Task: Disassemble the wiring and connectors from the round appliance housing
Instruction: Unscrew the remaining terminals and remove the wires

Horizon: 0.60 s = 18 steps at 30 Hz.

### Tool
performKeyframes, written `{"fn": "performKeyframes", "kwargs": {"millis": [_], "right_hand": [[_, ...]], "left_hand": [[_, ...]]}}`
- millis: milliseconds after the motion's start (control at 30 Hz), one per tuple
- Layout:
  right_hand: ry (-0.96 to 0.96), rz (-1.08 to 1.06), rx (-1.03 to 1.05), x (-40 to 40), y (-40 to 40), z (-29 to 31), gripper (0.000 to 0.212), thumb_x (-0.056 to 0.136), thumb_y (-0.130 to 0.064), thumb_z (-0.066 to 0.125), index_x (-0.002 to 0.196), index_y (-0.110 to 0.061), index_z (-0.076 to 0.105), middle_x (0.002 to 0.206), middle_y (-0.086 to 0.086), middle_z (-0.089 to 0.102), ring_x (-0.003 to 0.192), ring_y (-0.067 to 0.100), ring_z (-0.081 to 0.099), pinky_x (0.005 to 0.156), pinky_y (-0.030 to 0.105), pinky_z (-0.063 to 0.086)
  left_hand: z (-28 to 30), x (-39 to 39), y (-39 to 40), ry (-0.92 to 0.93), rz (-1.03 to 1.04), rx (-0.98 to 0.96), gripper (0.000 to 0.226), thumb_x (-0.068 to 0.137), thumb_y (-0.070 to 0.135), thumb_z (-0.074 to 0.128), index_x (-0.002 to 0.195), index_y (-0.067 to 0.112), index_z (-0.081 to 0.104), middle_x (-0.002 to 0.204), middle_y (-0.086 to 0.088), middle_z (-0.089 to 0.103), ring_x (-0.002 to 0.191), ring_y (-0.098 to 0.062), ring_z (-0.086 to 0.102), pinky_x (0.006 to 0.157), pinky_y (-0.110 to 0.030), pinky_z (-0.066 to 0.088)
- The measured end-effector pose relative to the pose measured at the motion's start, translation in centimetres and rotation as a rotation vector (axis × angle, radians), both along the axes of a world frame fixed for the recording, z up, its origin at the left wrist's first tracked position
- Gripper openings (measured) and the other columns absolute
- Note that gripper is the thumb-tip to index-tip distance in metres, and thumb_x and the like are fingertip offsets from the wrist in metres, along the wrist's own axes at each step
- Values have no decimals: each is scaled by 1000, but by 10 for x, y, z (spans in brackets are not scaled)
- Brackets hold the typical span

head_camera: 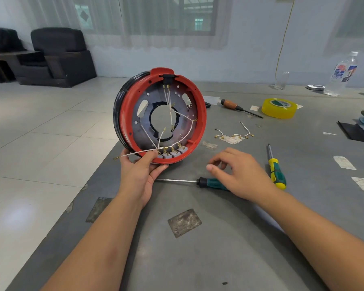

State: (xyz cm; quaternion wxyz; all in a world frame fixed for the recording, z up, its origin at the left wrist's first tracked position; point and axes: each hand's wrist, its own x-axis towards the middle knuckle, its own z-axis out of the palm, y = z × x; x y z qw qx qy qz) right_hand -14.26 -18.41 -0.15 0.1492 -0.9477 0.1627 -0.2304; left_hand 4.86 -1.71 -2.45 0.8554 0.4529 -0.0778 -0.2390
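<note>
A round red and black housing (pixel 200 114) stands on edge on the grey table, its open side facing me. White wires (pixel 170 110) with brass terminals cross its metal plate to several grey connector blocks (pixel 172 153) along the bottom rim and a black socket (pixel 168 79) at the top. My left hand (pixel 142 171) grips the lower rim, and a loose wire end sticks out to its left. My right hand (pixel 237 175) hovers with fingers apart over the handle of a green screwdriver (pixel 210 182) lying on the table. It holds nothing.
Removed wires (pixel 234 135) lie right of the housing. A second green and yellow screwdriver (pixel 276 169), a wooden-handled screwdriver (pixel 237 107), a yellow tape roll (pixel 279 108), a plastic bottle (pixel 343 74) and black parts (pixel 354 131) sit further right. The table's left edge drops to a tiled floor.
</note>
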Motion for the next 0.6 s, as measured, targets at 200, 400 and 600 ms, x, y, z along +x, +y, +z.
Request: {"fn": "performKeyframes", "kwargs": {"millis": [200,400,600], "right_hand": [[-106,86,-2,64,22,15,18,96,-33,66,107,-22,74,104,-6,64,96,14,62,89,40,52],[-79,102,-48,109,36,22,22,95,-31,67,113,-21,75,110,-2,65,103,20,62,88,40,52],[-31,91,-104,119,40,26,15,91,-31,69,104,-26,76,106,-3,68,98,22,64,81,41,56]], "left_hand": [[-1,0,-1,-10,-6,-1,56,92,-6,72,130,28,49,102,-14,77,97,-37,79,79,-48,66],[-4,0,0,-51,-28,6,62,92,-3,74,139,25,44,106,-15,77,97,-40,78,80,-48,66],[-5,2,-1,-36,-33,7,62,91,-5,74,137,25,43,108,-18,75,101,-45,76,83,-51,66]]}}
